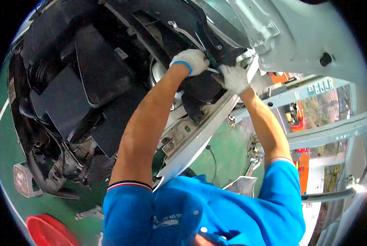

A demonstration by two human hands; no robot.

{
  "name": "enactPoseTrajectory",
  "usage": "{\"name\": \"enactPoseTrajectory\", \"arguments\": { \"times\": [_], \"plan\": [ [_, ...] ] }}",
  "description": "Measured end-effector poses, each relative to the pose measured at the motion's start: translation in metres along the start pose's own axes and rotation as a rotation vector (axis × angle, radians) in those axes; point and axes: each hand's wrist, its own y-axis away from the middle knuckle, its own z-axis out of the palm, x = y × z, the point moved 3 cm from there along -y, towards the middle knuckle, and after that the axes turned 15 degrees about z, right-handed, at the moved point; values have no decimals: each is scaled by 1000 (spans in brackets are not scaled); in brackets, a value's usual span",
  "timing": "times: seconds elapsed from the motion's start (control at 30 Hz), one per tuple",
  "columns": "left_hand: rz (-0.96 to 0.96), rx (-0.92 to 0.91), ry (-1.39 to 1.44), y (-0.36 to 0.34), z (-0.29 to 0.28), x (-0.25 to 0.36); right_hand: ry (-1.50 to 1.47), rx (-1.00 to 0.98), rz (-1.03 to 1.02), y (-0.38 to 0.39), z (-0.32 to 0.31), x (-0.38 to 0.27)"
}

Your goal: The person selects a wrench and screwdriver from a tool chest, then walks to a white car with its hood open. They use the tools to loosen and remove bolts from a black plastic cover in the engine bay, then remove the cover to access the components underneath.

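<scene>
Both my hands wear whitish knit gloves and work in the cowl corner of a car's engine bay, beside the fender (191, 152). My left hand (191, 62), with a blue glove cuff, is closed on a silver bar-shaped tool (212, 70). The bar runs toward my right hand (234, 78), whose fingers are curled at its other end. Both ends of the tool are hidden by the gloves, so its kind does not show. Just beyond my left hand a silver wrench (185, 33) lies on the black cowl panel (167, 41).
Above my right hand hangs the raised hood (306, 39). Black engine covers (101, 67) fill the left side. On the green floor stand a red basin (50, 231) and a boxy grey lamp-like part (26, 180). A metal frame (323, 137) stands at right.
</scene>
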Motion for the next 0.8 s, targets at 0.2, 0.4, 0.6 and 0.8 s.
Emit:
{"name": "enactPoseTrajectory", "arguments": {
  "times": [0.2, 0.4, 0.6, 0.8],
  "plan": [
    [0, -11, -57, 5, 7, 7, -159, -391, 427, 17, -12, -24],
    [23, 11, -68, 3, 9, 2, -462, -408, 223, 36, -30, -42],
    [43, 35, -67, 2, 11, 9, -35, -169, -18, 4, -10, 11],
    [36, -4, -83, 3, 4, 3, -678, -489, 274, 37, -44, -42]
  ]
}}
